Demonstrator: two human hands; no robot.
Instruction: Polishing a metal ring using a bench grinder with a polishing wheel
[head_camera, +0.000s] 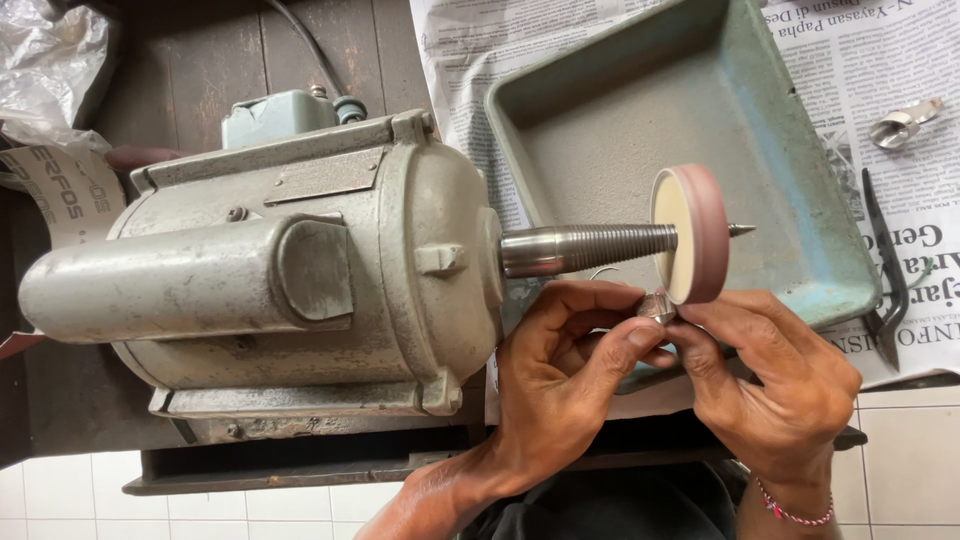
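Holding a small silvery metal piece (657, 306) between both hands, we press it to the lower rim of the pink polishing wheel (692, 234). Left hand (565, 375) pinches it with thumb and forefinger; right hand (765, 375) closes on it from the other side. We judge the polishing step is in hand; next calls for steady light pressure and turning the piece. Beyond, the threaded spindle (590, 248) runs to the grey motor (270, 270); the green tray (800, 200) sits behind on newspaper (900, 80).

Newspaper (900, 60) under a green tray (800, 200), with what looks like black pliers (888, 270) nearby.
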